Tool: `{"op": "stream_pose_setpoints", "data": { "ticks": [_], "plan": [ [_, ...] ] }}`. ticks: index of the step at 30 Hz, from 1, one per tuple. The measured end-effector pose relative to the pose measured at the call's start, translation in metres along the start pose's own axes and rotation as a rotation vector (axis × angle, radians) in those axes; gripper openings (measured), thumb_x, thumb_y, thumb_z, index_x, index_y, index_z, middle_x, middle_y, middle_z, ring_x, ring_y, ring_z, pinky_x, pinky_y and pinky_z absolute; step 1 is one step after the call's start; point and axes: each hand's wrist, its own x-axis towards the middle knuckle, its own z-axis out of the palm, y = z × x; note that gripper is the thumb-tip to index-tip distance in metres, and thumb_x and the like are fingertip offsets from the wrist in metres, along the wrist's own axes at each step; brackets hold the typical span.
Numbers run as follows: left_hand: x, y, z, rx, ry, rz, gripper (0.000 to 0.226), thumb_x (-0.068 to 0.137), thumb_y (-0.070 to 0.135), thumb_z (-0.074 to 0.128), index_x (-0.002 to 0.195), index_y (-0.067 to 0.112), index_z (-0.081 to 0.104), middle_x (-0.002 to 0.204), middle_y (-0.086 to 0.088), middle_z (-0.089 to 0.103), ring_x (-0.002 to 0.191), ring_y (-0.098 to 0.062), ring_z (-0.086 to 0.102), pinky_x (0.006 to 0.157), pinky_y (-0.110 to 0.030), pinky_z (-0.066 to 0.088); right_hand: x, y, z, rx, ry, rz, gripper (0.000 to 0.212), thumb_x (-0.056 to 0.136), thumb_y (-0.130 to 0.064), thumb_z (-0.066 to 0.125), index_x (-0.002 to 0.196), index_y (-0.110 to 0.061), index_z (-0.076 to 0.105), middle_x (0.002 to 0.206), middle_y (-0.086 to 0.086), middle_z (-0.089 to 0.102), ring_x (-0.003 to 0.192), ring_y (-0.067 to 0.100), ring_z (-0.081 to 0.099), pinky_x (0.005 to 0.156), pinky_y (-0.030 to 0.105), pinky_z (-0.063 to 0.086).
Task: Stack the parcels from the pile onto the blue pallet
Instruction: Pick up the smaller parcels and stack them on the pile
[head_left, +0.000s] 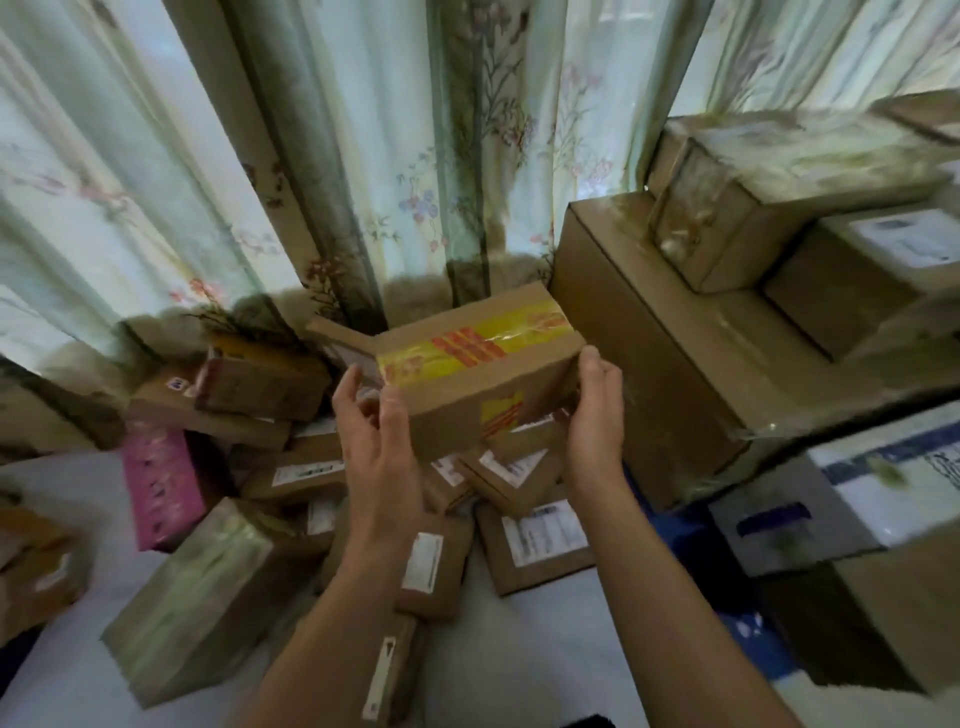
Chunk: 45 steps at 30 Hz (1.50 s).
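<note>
Two bare hands hold one cardboard parcel (483, 374) in the air above the pile (363, 493). We see the left hand (382, 436) at the parcel's near left corner, thumb raised and fingers curled behind the left face; the right hand (597, 405) clasps the right end, thumb on the top edge and fingers beneath. The parcel is sealed with a strip of yellow tape (467, 348) bearing red printed marks, and a second yellow-and-red patch shows on its near face; we cannot read the characters.

Below it, the pile of brown parcels lies on a pale floor (545, 660) against a flowered curtain (337, 156). Several carry white shipping labels (543, 530) with dark print too small and blurred for us to read. A pink box (161, 483) lies at the pile's left side, with a small white sticker (175, 383) on the parcel behind it, and a tape-wrapped carton (197, 592) sits nearer us.

At right, we see a stack of larger cartons (675, 332), the upper ones glossy with clear tape. One carton there bears a white label (914, 239), another a white sheet with dark blue bands (883, 467); neither is legible. Parts of the blue pallet (685, 530) show beneath this stack, just right of the right forearm.
</note>
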Motion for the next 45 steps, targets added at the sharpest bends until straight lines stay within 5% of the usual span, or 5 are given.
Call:
{"op": "stream_pose_setpoints", "data": {
  "ticks": [9, 25, 32, 38, 45],
  "plan": [
    [-0.088, 0.019, -0.045, 0.020, -0.314, 0.286, 0.059, 0.092, -0.012, 0.055, 0.141, 0.020, 0.047, 0.125, 0.002, 0.064, 0.116, -0.015, 0.064, 0.085, -0.026, 0.058, -0.122, -0.010, -0.093, -0.092, -0.080, -0.177, 0.038, 0.088, -0.003, 0.058, 0.115, -0.030, 0.057, 0.119, 0.002, 0.065, 0.112, 0.022, 0.064, 0.083, 0.038, 0.060],
    [-0.224, 0.002, 0.120, -0.028, -0.582, 0.293, 0.065, 0.085, 0.036, 0.058, 0.146, 0.016, 0.047, 0.140, -0.004, 0.059, 0.131, -0.025, 0.056, 0.101, -0.049, 0.054, -0.151, -0.039, -0.326, -0.296, 0.216, -0.338, 0.063, 0.090, 0.008, 0.058, 0.135, -0.034, 0.049, 0.128, -0.018, 0.062, 0.120, -0.006, 0.058, 0.092, 0.016, 0.053],
    [-0.310, -0.033, 0.228, 0.094, -0.590, 0.261, 0.068, 0.072, 0.049, 0.074, 0.131, 0.065, 0.043, 0.146, 0.010, 0.047, 0.135, -0.006, 0.048, 0.098, -0.035, 0.056, -0.098, -0.038, -0.453, -0.388, 0.190, -0.288, 0.054, 0.095, -0.001, 0.063, 0.135, -0.033, 0.045, 0.115, -0.029, 0.057, 0.099, -0.026, 0.054, 0.077, 0.004, 0.050],
    [-0.333, -0.056, 0.264, 0.185, -0.380, 0.273, 0.080, 0.079, 0.018, 0.085, 0.135, 0.055, 0.042, 0.145, 0.010, 0.049, 0.134, -0.007, 0.049, 0.098, -0.030, 0.057, -0.057, -0.030, -0.482, -0.520, 0.026, -0.209, 0.066, 0.090, -0.004, 0.065, 0.138, -0.040, 0.037, 0.123, -0.017, 0.059, 0.110, 0.006, 0.061, 0.091, 0.035, 0.057],
    [-0.330, -0.058, 0.271, 0.228, -0.290, 0.294, 0.083, 0.079, 0.006, 0.084, 0.135, 0.051, 0.043, 0.145, 0.009, 0.048, 0.132, 0.001, 0.048, 0.093, -0.027, 0.058, -0.039, -0.023, -0.478, -0.444, -0.091, -0.194, 0.071, 0.088, 0.000, 0.069, 0.141, -0.035, 0.037, 0.126, -0.022, 0.054, 0.120, 0.002, 0.053, 0.095, 0.019, 0.051]
  ]
}}
